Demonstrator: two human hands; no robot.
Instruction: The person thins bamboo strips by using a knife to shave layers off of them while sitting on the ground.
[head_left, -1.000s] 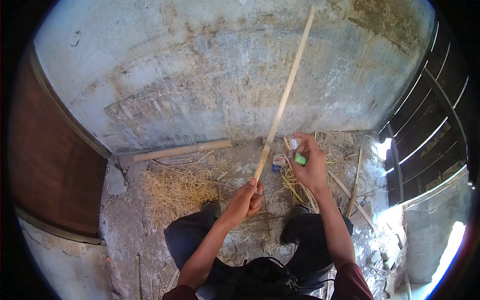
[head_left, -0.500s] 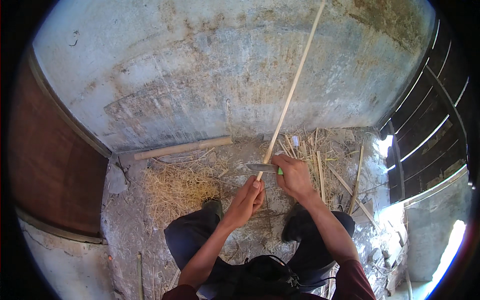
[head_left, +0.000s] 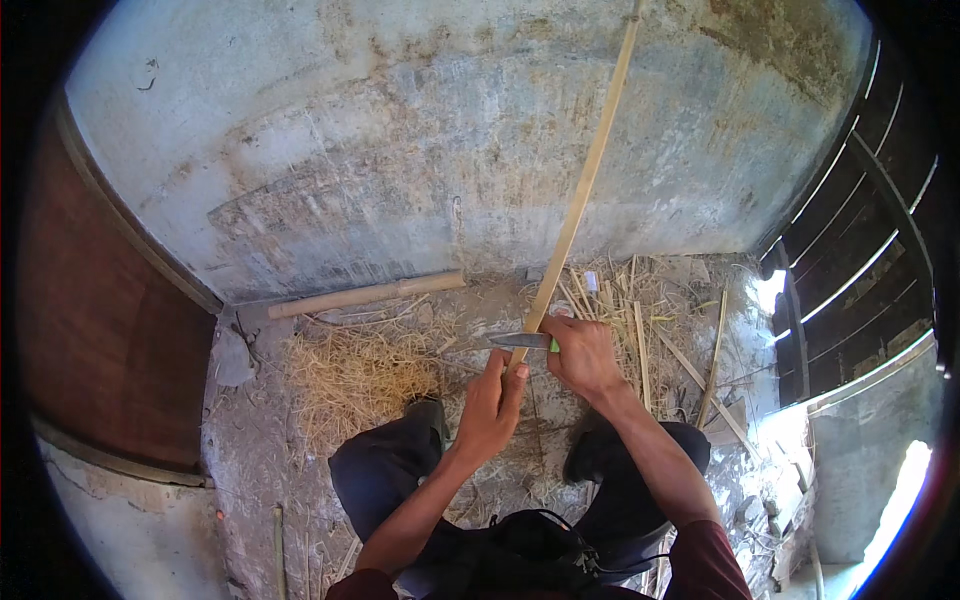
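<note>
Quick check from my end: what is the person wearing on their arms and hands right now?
Both hands, the left hand and the right hand, are bare: no gloves, rings or a watch that I can make out. The forearms are bare too. Dark red sleeves start near the upper arms at the lower edge.

Long pale bamboo strip point(head_left: 583, 190), slanting up toward the wall, lower end gripped; small knife point(head_left: 520, 341), blade flat across it, pointing left.

Knife point(head_left: 522, 341) across bamboo strip point(head_left: 585, 185); shavings pile point(head_left: 355, 375) left; pole point(head_left: 365, 295) behind.
</note>
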